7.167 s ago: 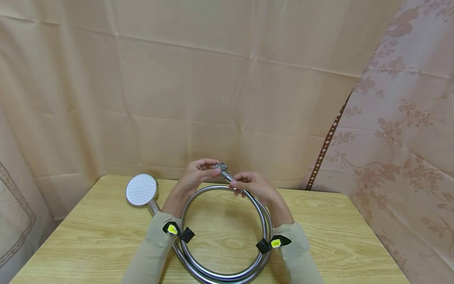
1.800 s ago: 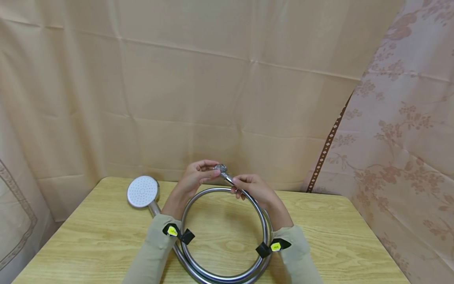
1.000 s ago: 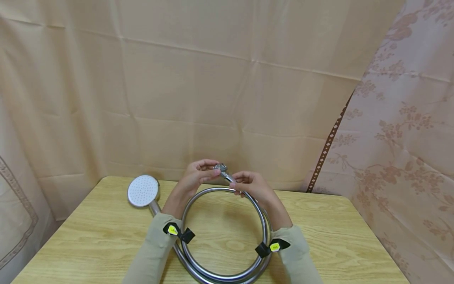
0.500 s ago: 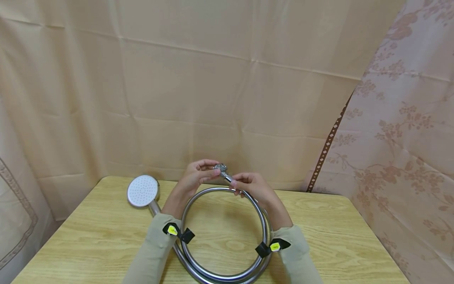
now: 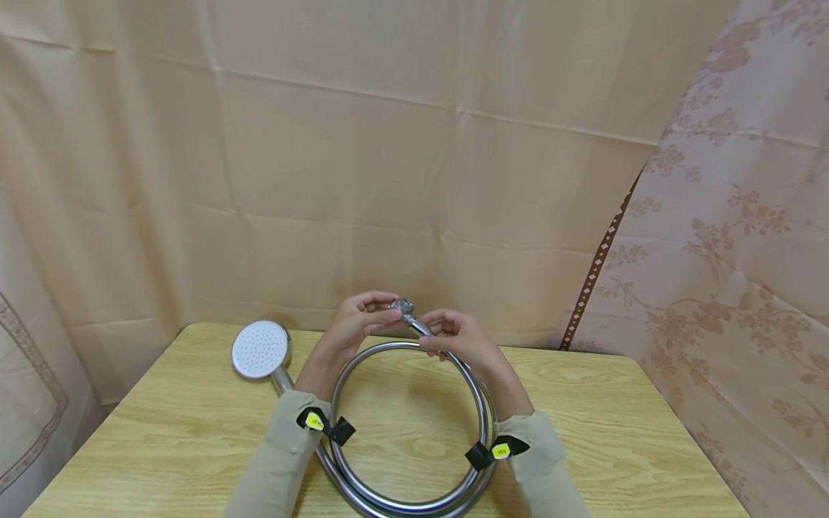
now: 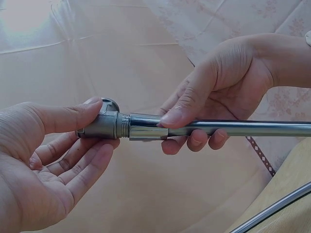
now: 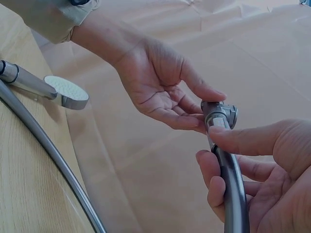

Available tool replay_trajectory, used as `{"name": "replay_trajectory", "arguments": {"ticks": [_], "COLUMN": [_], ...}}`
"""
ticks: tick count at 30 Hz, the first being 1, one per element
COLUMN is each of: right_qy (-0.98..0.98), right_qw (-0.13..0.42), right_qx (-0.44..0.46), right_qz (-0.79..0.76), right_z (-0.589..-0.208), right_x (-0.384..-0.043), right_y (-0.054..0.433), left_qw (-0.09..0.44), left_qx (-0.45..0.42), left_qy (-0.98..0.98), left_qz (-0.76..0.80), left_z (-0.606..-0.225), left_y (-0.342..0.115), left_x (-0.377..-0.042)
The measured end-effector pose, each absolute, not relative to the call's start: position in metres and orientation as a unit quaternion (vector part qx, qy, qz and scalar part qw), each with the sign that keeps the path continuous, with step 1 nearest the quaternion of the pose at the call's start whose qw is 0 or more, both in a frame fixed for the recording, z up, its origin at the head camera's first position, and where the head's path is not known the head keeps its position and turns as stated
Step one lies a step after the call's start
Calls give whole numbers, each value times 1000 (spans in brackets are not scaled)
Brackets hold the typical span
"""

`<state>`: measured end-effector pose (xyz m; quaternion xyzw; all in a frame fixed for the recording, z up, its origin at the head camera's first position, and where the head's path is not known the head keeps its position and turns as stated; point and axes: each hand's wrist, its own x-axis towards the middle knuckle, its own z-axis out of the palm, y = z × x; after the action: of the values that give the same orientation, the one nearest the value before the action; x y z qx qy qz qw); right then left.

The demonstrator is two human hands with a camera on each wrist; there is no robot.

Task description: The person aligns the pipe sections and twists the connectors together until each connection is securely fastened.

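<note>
My left hand (image 5: 358, 320) pinches a small chrome pipe fitting (image 6: 104, 124) between thumb and fingers, above the table's far edge. In the left wrist view, a few threads show between the fitting and the chrome nut (image 6: 146, 127) on the end of the shower hose (image 6: 252, 128); fitting and nut are in line. My right hand (image 5: 466, 342) holds the hose end, its thumb on the nut's lower part and its fingers under the hose. The rest of the hose lies coiled below. At the left sits a hand shower (image 5: 260, 350) with its white face up.
The hose coil covers the middle of the wooden table (image 5: 602, 417), between my forearms. A beige cloth (image 5: 388, 180) hangs behind the table, and a flowered cloth (image 5: 732, 288) hangs on the right.
My right hand's fingers and thumb shift back and forth at the nut, with the index finger now raised a little. My left hand and the fitting stay nearly still, as do the coil and hand shower.
</note>
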<state>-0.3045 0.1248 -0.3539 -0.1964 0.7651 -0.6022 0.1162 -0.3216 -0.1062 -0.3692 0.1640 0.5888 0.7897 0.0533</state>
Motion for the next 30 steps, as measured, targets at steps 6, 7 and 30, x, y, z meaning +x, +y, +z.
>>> {"name": "replay_trajectory", "arguments": {"ticks": [6, 7, 30], "right_qy": [763, 764, 775], "right_qw": [107, 107, 132], "right_qx": [-198, -196, -194], "right_qz": [-606, -605, -586], "right_z": [-354, -354, -353], "right_x": [-305, -305, -305], "right_y": [124, 124, 126], "left_qw": [54, 54, 54], "left_qx": [165, 166, 163], "left_qy": [590, 590, 588], "left_qz": [788, 788, 791], "left_z": [-369, -369, -369], "left_y": [-107, -107, -106], "left_x": [-321, -321, -321]}}
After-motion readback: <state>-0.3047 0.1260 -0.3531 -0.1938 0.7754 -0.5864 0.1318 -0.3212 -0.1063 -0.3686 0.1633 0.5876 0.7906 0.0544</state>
